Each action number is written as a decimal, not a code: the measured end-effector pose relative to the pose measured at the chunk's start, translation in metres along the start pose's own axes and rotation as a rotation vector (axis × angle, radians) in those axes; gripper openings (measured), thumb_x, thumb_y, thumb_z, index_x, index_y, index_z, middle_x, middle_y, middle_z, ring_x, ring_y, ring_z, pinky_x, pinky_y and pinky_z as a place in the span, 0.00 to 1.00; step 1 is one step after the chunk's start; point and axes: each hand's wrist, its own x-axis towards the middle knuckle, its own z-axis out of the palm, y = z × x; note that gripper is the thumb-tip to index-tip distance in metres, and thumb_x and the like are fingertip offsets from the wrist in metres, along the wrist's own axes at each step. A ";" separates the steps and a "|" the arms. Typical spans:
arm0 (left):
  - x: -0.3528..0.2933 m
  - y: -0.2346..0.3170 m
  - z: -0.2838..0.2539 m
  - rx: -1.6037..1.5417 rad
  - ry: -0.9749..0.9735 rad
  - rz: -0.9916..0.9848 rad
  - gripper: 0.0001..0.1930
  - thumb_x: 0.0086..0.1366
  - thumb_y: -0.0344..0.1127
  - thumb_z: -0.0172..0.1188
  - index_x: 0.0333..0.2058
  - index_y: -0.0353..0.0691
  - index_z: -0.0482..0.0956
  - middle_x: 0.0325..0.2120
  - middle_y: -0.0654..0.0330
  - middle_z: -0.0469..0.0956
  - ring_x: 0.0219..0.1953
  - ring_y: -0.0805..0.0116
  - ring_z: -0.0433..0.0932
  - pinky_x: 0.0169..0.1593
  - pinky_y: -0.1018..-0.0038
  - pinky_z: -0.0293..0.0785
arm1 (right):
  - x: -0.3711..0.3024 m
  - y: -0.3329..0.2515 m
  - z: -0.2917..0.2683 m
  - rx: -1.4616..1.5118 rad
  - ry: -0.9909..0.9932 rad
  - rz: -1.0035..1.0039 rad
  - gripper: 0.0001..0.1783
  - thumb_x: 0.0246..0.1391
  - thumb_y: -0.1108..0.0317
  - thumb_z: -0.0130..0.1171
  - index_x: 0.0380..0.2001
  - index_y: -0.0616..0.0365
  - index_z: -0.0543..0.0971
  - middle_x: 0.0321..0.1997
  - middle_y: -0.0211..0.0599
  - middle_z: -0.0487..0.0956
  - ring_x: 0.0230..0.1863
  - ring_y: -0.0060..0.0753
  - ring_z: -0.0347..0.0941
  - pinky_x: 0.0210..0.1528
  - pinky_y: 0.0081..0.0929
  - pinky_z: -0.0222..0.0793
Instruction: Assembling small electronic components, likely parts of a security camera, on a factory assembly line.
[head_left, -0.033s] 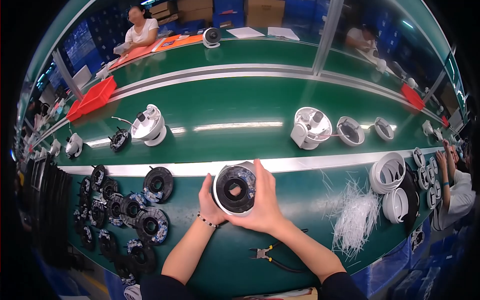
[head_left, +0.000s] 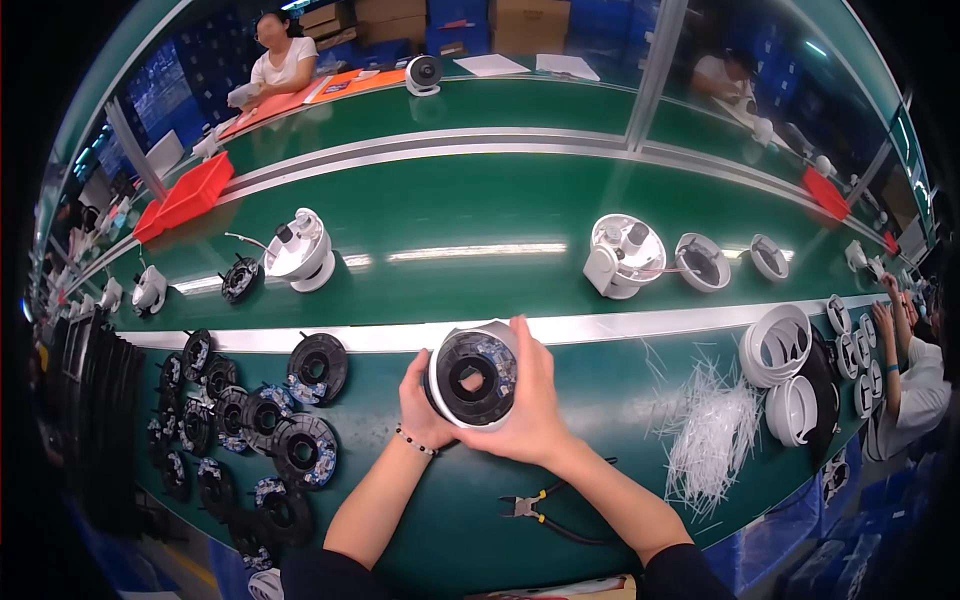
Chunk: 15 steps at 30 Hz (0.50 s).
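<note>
Between my two hands is a round white housing (head_left: 503, 334), its open side facing me. A black ring with a blue circuit board (head_left: 480, 404) sits inside it, and skin shows through the ring's middle hole. My left hand (head_left: 421, 408) cups the left side, wearing a beaded bracelet. Round the right side wraps my right hand (head_left: 532, 412), thumb below and fingers up along the wall. Wire cutters (head_left: 522, 507) with black and yellow handles lie on the green bench near my right forearm. More black rings with circuit boards (head_left: 304, 452) are spread out at the left.
White plastic strips (head_left: 712, 440) lie piled at right, beside stacked white round shells (head_left: 776, 347). White camera bodies (head_left: 298, 252) stand on the green belt (head_left: 450, 290) beyond the metal edge (head_left: 400, 338). Co-workers sit across the line and at far right. Red trays (head_left: 195, 195) stand far left.
The housing has shifted very slightly right and tilted a little in my hands. Both hands keep their hold on it.
</note>
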 end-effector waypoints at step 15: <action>0.002 -0.007 0.007 0.104 0.064 0.075 0.26 0.60 0.51 0.36 0.49 0.39 0.66 0.46 0.54 0.69 0.47 0.60 0.69 0.52 0.65 0.64 | -0.002 0.002 0.005 -0.049 -0.087 0.143 0.66 0.21 0.55 0.72 0.57 0.71 0.40 0.56 0.59 0.52 0.58 0.56 0.47 0.57 0.43 0.48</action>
